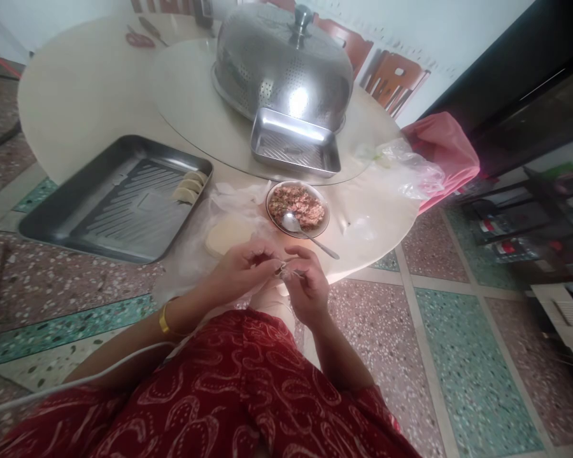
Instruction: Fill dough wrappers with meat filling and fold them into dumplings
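My left hand [239,272] and my right hand [311,289] meet in front of my lap, fingertips pinched together. Between them is a small dumpling [282,270], mostly covered by the fingers. Just beyond my right hand stands a bowl of minced meat filling [293,197] with green bits in it. A metal spoon [291,222] rests in the bowl, its handle leaning over the near rim. Round dumpling wrappers [232,234] lie stacked on a plastic bag [184,264] beside my left hand. Several folded dumplings [190,187] sit in a row at the right side of a large dark tray [90,191].
A big perforated metal steamer lid [267,57] stands on the turntable, with a small metal tray [293,149] before it. Red-handled scissors [140,41] and a knife [151,28] lie at the far left. At the right are a clear plastic bag [405,165] and a pink bag [451,149].
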`<action>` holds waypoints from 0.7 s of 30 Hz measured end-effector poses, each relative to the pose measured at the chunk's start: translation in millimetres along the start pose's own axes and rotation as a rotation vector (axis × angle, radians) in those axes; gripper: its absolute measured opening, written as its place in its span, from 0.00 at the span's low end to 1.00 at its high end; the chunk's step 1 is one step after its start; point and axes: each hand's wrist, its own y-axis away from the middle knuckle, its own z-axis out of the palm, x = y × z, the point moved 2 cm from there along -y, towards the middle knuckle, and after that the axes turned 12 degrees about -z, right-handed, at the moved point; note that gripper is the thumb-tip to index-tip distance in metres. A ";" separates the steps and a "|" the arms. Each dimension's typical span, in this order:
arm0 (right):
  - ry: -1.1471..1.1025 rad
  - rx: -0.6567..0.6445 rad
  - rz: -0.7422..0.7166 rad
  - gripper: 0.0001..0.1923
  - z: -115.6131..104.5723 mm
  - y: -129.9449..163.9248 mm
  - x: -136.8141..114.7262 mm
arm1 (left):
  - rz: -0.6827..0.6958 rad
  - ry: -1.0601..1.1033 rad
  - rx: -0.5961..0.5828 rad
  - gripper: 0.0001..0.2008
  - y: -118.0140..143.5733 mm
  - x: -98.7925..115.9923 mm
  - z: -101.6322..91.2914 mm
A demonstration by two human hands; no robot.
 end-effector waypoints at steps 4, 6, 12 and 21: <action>0.013 -0.012 0.012 0.02 0.7 -0.3 -2.0 | 0.052 -0.046 -0.022 0.08 2.6 -0.1 -3.1; 0.027 -0.021 0.018 0.05 0.8 0.0 -1.7 | 0.094 -0.068 -0.036 0.08 4.2 2.3 -4.5; 0.106 -0.051 -0.100 0.15 0.6 -2.3 -2.2 | 0.203 -0.197 0.006 0.10 11.5 12.6 -4.6; 0.088 0.064 -0.095 0.10 -3.2 -5.5 -1.5 | 0.018 -0.232 0.041 0.09 13.8 2.6 -16.0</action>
